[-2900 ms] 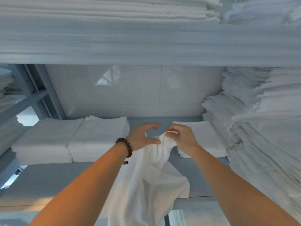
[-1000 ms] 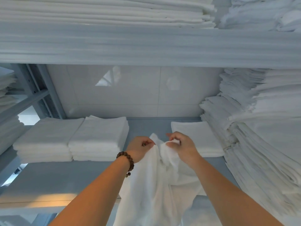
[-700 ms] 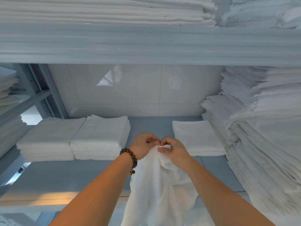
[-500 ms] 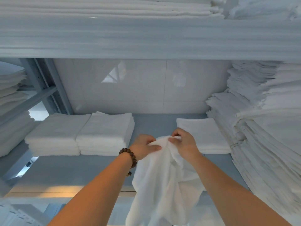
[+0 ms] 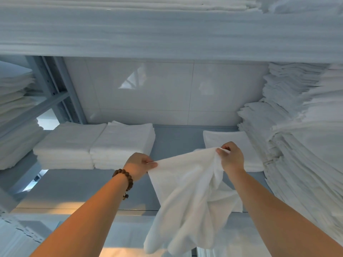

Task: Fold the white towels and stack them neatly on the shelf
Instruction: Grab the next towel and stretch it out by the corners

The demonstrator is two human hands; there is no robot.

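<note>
Two grips now wider apart, left hand point(image 5: 139, 165) and right hand point(image 5: 231, 157) each tight on the white towel point(image 5: 189, 191).

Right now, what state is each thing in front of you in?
loose towel: unfolded, top edge stretched out, rest hanging crumpled.
left hand: pinching the loose towel's top edge.
right hand: gripping the same edge, bunched.
two left stacks: folded, side by side on the shelf.
low right pile: folded flat on the shelf.
tall right stacks: folded, edges uneven.
</note>
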